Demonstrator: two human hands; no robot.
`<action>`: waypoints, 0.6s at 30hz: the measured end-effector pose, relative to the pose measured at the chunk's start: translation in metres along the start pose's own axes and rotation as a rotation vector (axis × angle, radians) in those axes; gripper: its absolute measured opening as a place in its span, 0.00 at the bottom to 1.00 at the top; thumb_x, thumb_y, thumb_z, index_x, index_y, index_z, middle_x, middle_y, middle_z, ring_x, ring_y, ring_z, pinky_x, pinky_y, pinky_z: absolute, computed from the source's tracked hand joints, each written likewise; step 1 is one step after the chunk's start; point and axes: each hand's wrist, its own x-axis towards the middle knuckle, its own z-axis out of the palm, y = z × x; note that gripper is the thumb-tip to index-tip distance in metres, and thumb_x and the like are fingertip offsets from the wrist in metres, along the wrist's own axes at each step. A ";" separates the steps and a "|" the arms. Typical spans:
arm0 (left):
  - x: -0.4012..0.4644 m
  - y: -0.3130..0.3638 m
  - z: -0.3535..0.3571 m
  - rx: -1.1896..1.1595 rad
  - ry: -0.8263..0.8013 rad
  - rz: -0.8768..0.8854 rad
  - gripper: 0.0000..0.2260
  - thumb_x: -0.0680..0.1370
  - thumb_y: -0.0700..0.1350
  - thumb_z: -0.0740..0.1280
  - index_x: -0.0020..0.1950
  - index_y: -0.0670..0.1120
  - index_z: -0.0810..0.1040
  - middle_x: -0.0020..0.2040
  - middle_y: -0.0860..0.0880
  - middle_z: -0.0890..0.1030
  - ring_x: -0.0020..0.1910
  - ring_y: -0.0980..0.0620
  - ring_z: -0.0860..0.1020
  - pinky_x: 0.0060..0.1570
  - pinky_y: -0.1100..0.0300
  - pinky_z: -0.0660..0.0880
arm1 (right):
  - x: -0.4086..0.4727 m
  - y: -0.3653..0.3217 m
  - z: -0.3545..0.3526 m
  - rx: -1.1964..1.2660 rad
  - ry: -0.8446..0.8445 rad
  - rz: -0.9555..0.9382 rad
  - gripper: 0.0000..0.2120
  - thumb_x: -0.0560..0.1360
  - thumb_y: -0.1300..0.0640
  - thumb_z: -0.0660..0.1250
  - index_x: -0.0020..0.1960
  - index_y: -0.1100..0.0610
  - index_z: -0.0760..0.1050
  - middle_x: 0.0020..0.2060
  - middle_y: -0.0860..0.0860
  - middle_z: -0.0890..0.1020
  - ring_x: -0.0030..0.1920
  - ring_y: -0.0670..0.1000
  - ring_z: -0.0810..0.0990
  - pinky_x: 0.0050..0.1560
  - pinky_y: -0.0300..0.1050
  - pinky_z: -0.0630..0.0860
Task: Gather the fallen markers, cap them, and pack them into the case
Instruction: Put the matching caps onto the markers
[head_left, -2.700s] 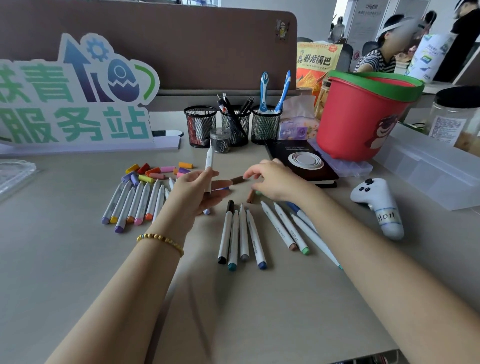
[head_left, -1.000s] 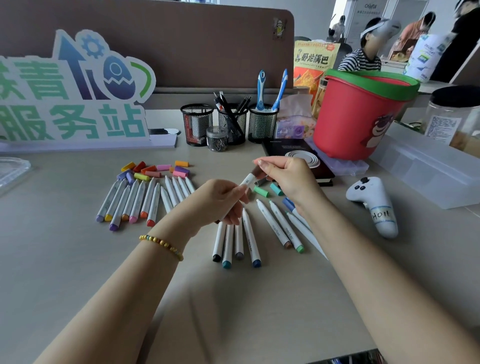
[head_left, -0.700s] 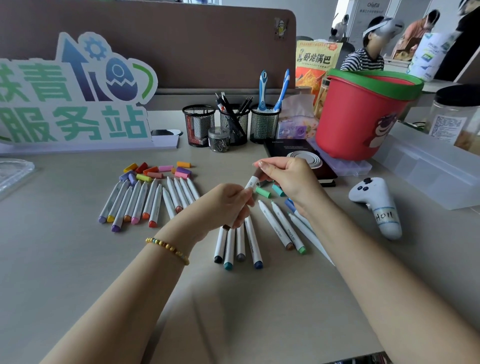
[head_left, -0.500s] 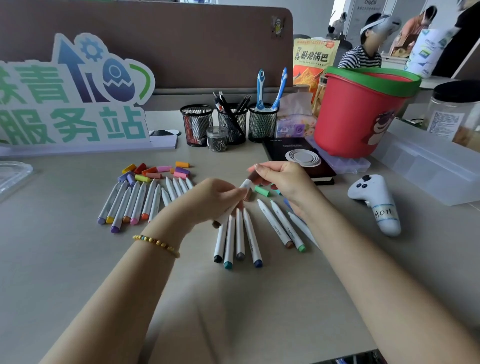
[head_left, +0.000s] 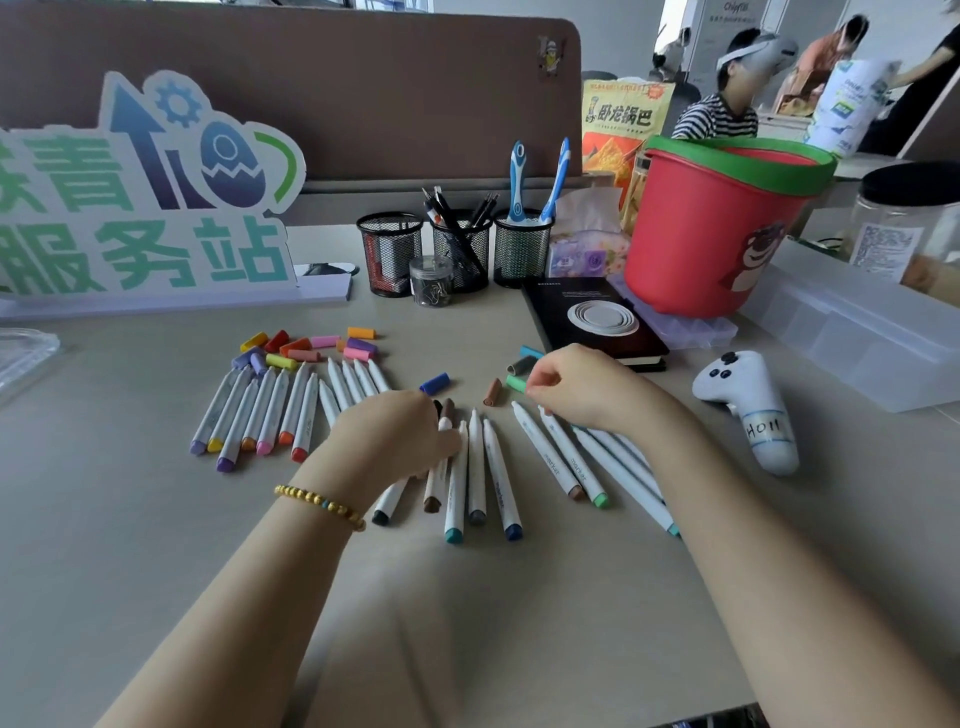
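From the head camera I see my left hand (head_left: 397, 434) lying knuckles up over the middle row of markers, wrist bent, a beaded bracelet (head_left: 319, 505) on the forearm. Its fingers curl down onto a brown marker (head_left: 439, 470), gripping it near the upper end. That marker's long axis runs almost straight toward and away from me, brown end near me, cap end away.

My right hand (head_left: 582, 389) reaches in from the right, palm down, fingers curled, thumb and forefinger pinching at a green cap (head_left: 516, 383) on the desk (head_left: 130, 545) — I cannot tell whether it is actually gripped. A brown cap (head_left: 492, 392) lies just left of it, a blue cap (head_left: 434, 383) further left.

Beside the brown marker lie the teal, grey and blue markers (head_left: 470, 475), parallel, coloured ends toward me. Another fan of markers (head_left: 571, 462) slants out under my right wrist. On the left is a tidy row of warm-coloured markers (head_left: 260, 415), with loose caps (head_left: 311, 348) scattered just beyond them.

The markers are slim white plastic barrels with tapered tips; the caps are short, smooth cylinders. The desk is matte beige.
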 end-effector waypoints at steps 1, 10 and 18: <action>0.001 0.000 0.000 0.009 -0.001 -0.003 0.17 0.79 0.56 0.58 0.46 0.44 0.77 0.35 0.49 0.76 0.37 0.51 0.75 0.40 0.59 0.74 | -0.002 -0.001 -0.002 -0.047 -0.035 0.001 0.07 0.76 0.54 0.63 0.47 0.55 0.79 0.45 0.51 0.81 0.44 0.50 0.76 0.41 0.40 0.69; 0.007 -0.008 -0.003 -0.236 0.246 -0.001 0.11 0.80 0.49 0.59 0.43 0.44 0.74 0.34 0.50 0.75 0.33 0.53 0.73 0.33 0.61 0.71 | -0.013 -0.016 0.010 -0.501 -0.138 -0.033 0.18 0.76 0.52 0.61 0.30 0.56 0.63 0.30 0.49 0.67 0.40 0.54 0.69 0.45 0.44 0.62; 0.004 0.000 -0.005 -0.714 0.254 0.144 0.12 0.80 0.48 0.60 0.41 0.44 0.77 0.36 0.50 0.80 0.34 0.54 0.78 0.38 0.62 0.78 | -0.002 -0.004 -0.021 0.430 -0.025 0.076 0.13 0.77 0.55 0.62 0.34 0.57 0.72 0.28 0.50 0.77 0.30 0.47 0.72 0.32 0.39 0.66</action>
